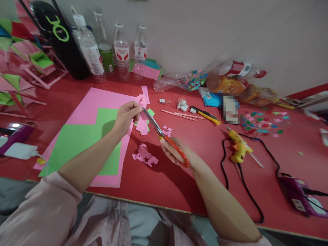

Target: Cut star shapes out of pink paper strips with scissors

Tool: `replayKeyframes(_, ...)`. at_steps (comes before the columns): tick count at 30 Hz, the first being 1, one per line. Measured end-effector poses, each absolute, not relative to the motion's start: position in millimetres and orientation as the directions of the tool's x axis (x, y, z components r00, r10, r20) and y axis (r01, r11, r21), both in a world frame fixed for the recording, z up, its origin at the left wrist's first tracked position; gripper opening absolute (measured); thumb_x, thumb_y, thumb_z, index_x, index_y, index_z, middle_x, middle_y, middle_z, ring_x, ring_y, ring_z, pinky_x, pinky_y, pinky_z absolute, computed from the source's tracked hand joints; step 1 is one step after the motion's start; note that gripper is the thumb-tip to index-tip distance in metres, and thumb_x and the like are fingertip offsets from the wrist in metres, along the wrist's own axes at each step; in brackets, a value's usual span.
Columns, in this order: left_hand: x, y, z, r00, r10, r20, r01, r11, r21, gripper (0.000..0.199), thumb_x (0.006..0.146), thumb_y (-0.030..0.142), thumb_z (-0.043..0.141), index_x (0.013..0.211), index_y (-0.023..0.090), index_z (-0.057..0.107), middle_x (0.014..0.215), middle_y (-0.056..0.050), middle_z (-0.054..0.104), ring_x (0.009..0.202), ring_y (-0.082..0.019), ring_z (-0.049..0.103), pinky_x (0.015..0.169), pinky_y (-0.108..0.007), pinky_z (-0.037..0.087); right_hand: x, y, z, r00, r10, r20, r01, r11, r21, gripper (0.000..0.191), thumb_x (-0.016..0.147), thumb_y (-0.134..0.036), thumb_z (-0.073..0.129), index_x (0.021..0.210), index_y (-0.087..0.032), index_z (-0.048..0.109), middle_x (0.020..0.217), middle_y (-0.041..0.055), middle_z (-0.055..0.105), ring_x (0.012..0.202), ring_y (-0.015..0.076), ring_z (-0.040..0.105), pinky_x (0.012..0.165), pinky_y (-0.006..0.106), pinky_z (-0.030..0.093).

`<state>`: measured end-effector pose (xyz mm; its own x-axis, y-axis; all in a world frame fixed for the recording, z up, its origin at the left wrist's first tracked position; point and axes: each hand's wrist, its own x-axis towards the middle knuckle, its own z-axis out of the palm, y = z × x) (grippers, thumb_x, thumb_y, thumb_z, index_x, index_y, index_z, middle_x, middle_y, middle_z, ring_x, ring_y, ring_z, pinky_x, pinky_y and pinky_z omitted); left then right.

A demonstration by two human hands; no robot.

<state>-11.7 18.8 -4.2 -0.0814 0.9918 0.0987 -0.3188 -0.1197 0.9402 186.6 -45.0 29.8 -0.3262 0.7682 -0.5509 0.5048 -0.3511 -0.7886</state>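
Observation:
My right hand (174,152) grips scissors (155,124) by their red-orange handles, blades pointing up and left. At the blade tips, my left hand (128,116) is closed, thumb and fingers pinching a cut pink paper piece (140,99). How far the blades are apart is hard to see. Below the hands lie pink paper scraps (146,156) with star-shaped cut-outs. A few small pink stars (167,131) rest beside the scissors. Under my left wrist, a green paper sheet (84,147) overlaps a larger pink sheet (87,102).
Upright bottles (121,51) and a black flask (61,44) line the wall. To the right are a yellow glue gun (240,147) with a black cord, a yellow cutter knife (208,116) and scattered colored stars (266,123). Folded paper models (30,61) stand at left.

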Motion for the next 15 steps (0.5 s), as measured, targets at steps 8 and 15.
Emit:
replayKeyframes(8,-11.4,18.9,-4.6,-0.081,0.992,0.095,-0.312,-0.116,0.943,0.012,0.069,0.016,0.06,0.058,0.018,0.055,0.039,0.007,0.049,0.032,-0.003,0.038,0.034,-0.017,0.029,188.3,-44.7,28.2,-0.356,0.766,-0.535,0.488,-0.335,-0.806,0.041,0.089,-0.049,0.045,0.06,-0.02,0.043,0.031,-0.0071,0.04,0.024,0.0044,0.032,0.027,0.014,0.026)
replayKeyframes(15,-12.8,20.0,-5.9,-0.106,0.987,0.121,-0.304,-0.149,0.941,0.009,0.07,0.016,0.058,0.061,0.018,0.056,0.042,0.006,0.052,0.035,-0.003,0.042,0.036,-0.017,0.032,188.7,-43.2,20.5,-0.369,0.758,-0.538,0.485,-0.337,-0.807,0.042,0.087,-0.053,0.046,0.062,-0.02,0.044,0.032,-0.0073,0.041,0.023,0.0048,0.033,0.026,0.014,0.026)
